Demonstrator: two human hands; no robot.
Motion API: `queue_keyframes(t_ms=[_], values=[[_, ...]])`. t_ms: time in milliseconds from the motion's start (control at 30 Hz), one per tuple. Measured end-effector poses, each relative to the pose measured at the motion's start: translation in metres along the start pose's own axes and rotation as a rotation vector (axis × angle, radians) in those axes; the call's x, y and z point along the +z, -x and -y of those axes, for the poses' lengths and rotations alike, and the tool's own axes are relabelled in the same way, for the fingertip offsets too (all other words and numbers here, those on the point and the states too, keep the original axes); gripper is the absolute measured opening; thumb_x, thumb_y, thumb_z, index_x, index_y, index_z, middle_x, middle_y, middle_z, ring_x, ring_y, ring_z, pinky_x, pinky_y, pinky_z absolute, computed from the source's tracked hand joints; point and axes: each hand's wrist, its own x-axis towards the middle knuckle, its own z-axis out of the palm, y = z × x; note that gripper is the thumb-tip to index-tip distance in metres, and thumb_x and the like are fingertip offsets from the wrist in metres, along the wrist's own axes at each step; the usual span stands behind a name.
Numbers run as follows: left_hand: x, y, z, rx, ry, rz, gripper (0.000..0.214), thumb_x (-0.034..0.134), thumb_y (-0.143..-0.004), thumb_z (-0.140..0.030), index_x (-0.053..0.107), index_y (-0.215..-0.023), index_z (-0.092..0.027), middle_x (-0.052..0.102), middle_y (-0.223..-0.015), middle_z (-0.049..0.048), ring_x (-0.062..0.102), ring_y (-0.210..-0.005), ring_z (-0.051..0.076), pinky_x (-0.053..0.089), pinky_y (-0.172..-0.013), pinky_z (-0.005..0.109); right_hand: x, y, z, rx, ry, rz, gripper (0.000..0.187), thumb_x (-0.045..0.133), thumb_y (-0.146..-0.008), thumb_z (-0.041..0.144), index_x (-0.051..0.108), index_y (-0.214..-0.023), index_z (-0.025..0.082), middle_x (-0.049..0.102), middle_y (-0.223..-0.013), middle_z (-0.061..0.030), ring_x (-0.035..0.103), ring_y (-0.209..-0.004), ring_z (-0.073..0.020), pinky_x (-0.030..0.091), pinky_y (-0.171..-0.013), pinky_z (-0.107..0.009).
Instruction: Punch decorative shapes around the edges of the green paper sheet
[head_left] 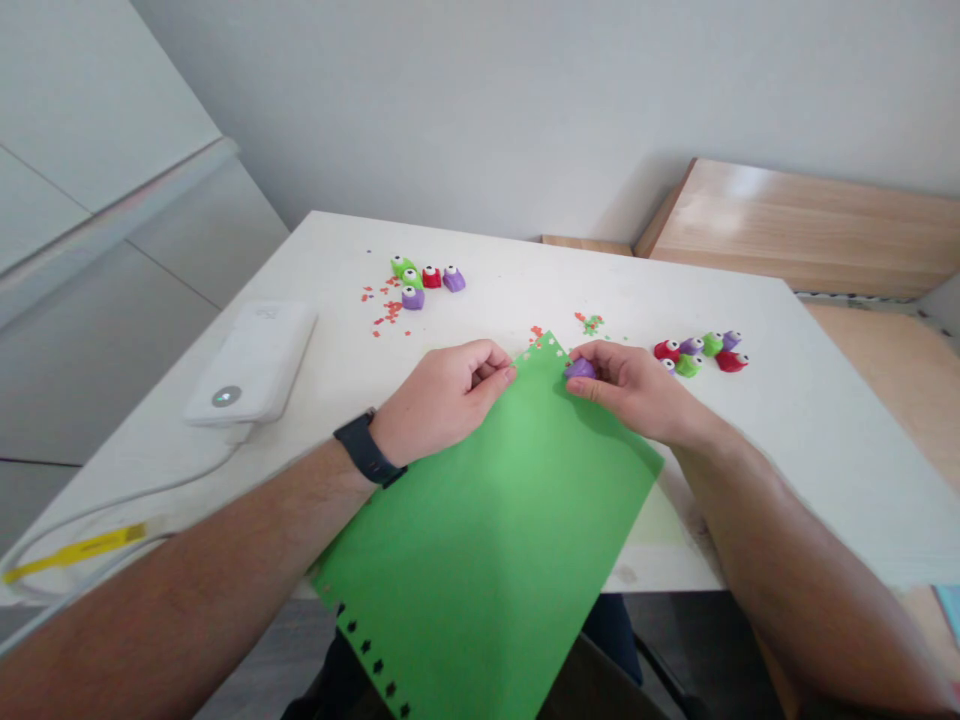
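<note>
A green sheet of paper [487,530] lies tilted over the front edge of the white table [810,420]. Small shapes are cut out along its far edge and its near left edge. My left hand [442,400] pinches the sheet's far left edge, fingers closed. A dark watch is on that wrist. My right hand [637,385] is closed around a small purple paper punch [579,369] set on the sheet's far corner.
Several small punches [424,278] in green, red and purple sit at the back left among red paper bits. Another cluster of punches [701,352] lies right of my right hand. A white power bank [255,360] with a cable rests on the left. A wooden surface [810,225] is behind.
</note>
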Motion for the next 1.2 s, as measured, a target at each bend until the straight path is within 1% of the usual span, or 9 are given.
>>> queue_keyframes(t_ms=[200,333,833,967,1200], values=[[0.0005,-0.0001,0.0023,0.001,-0.002,-0.003,0.027,0.058,-0.1,-0.045,0.069,-0.095,-0.021,0.074,-0.083,0.0008,0.065,-0.072,0.017,0.048,-0.067,0.028,0.0014,0.0004,0.0006,-0.013,0.004,0.009,0.026,0.075,-0.086,0.043,0.07,-0.096,0.02,0.064,-0.082,-0.0021,0.055,-0.074,-0.0184,0.045,-0.069,-0.033],[0.0003,-0.0009,0.0017,-0.003,-0.001,-0.008,0.026,0.058,-0.1,-0.044,0.07,-0.095,-0.021,0.074,-0.082,0.0001,0.065,-0.072,0.016,0.048,-0.067,0.028,0.0025,-0.0008,-0.0024,-0.028,0.023,-0.001,0.025,0.075,-0.087,0.041,0.07,-0.099,0.021,0.065,-0.083,-0.0022,0.055,-0.075,-0.0186,0.044,-0.069,-0.033],[-0.0004,-0.0002,0.001,-0.002,-0.001,0.001,0.026,0.059,-0.101,-0.043,0.07,-0.096,-0.019,0.073,-0.083,-0.0001,0.064,-0.073,0.016,0.047,-0.068,0.028,0.0052,-0.0027,-0.0042,0.002,0.132,-0.059,0.024,0.073,-0.087,0.041,0.07,-0.101,0.022,0.066,-0.081,-0.0019,0.055,-0.072,-0.0188,0.043,-0.069,-0.034],[0.0007,-0.0011,0.0027,-0.003,-0.011,0.007,0.026,0.059,-0.101,-0.043,0.07,-0.095,-0.019,0.072,-0.081,-0.0008,0.063,-0.071,0.015,0.046,-0.067,0.028,0.0049,-0.0027,-0.0024,-0.007,0.166,-0.048,0.024,0.072,-0.087,0.04,0.07,-0.101,0.021,0.067,-0.08,-0.0017,0.056,-0.073,-0.0191,0.044,-0.072,-0.035],[0.0024,-0.0024,0.0039,-0.006,-0.018,0.009,0.025,0.059,-0.101,-0.041,0.069,-0.095,-0.019,0.071,-0.08,-0.0011,0.063,-0.071,0.015,0.045,-0.067,0.028,0.006,-0.0023,-0.0008,-0.012,0.217,-0.084,0.025,0.071,-0.088,0.039,0.071,-0.104,0.02,0.07,-0.084,-0.0029,0.059,-0.077,-0.0201,0.045,-0.074,-0.035]])
